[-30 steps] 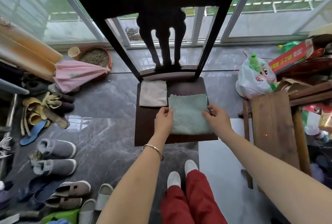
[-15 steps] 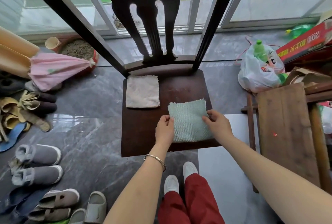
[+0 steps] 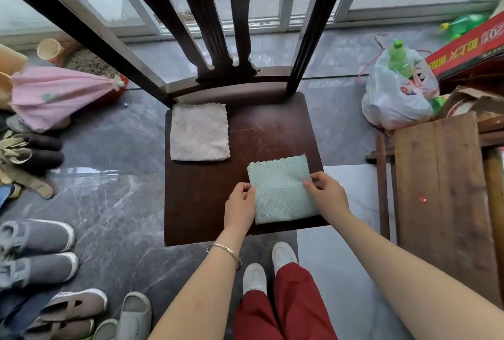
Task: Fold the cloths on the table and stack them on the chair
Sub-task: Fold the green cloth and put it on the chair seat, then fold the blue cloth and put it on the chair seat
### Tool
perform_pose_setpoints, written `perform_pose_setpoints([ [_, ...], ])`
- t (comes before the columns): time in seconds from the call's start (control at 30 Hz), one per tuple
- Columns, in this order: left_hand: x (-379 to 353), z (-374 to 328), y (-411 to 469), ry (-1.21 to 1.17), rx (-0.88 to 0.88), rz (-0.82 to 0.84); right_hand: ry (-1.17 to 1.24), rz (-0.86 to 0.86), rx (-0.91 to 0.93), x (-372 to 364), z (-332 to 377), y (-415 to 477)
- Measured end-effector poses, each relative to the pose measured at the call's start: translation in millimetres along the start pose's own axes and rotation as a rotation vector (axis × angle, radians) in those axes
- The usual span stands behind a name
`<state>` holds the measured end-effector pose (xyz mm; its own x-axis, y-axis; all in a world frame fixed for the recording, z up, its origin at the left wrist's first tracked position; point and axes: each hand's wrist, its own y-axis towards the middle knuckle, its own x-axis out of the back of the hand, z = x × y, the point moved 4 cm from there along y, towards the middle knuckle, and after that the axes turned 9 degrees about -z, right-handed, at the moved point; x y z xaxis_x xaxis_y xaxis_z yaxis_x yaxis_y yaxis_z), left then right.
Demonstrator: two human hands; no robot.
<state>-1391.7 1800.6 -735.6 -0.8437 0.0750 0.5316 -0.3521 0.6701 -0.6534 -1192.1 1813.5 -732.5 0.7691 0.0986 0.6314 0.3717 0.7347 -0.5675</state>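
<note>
head: one green cloth [image 3: 281, 189], one beige cloth [image 3: 199, 132], one chair [image 3: 201, 203]

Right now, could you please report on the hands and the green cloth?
Left hand, right hand: each pinching a side edge of green cloth. Folded, flat on chair. Beige cloth lies apart, not stacked. Nothing blocking.

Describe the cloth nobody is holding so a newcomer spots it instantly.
Find the dark wooden chair. The beige cloth lies folded at the seat's back left corner. Unlike the green cloth, gripped by the left hand and right hand, it is untouched.
</note>
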Motion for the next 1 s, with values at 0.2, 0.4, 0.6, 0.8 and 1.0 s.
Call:
perform_pose_setpoints([
  [0.2, -5, 2, -1, 0.008, 0.022, -0.085, -0.037, -0.014, -0.013, -3, -4, 4],
  [0.4, -6, 2, -8, 0.029, 0.057, -0.185, -0.076, -0.066, -0.011, -1, -6, 2],
  [0.6, 2, -8, -14, 0.045, 0.053, -0.215, -0.154, -0.12, 0.041, 6, 2, -3],
  [0.8, 16, -23, -28, 0.039, 0.066, -0.152, -0.158, -0.142, 0.081, 21, 22, -15],
  [1.0, 46, -59, -62, -0.011, 0.022, -0.138, -0.122, -0.109, 0.138, 47, 65, -49],
])
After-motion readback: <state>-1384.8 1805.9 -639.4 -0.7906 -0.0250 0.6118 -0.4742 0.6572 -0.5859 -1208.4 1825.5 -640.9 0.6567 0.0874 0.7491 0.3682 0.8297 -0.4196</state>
